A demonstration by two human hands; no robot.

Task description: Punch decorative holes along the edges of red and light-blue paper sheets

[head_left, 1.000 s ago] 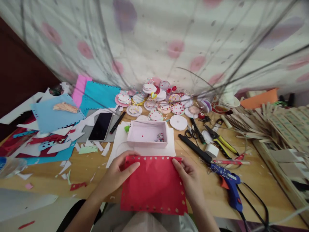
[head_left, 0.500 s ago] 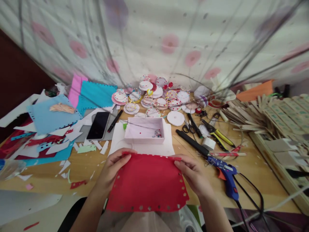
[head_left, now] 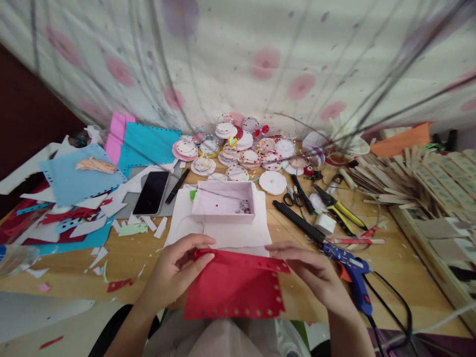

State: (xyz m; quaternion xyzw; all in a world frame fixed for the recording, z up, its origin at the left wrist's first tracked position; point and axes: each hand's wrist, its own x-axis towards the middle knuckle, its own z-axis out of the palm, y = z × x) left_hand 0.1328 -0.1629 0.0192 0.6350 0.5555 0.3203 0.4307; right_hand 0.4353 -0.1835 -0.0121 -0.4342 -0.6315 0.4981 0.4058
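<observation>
The left hand [head_left: 178,270] and right hand [head_left: 312,272] pinched, fingers nearly closed, the far corners of the red punched sheet [head_left: 234,292] at the tabletop's [head_left: 130,258] near edge, just near the white box [head_left: 223,216], the sheet looking shorter than half a second before.

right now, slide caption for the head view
Left hand and right hand hold a red punched sheet at a cluttered table, white box and blue glue gun nearby.

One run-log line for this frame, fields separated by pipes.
left hand: pinches red punched sheet, top-left corner | right hand: on top-right edge | white box: behind sheet | glue gun: beside right hand
</observation>
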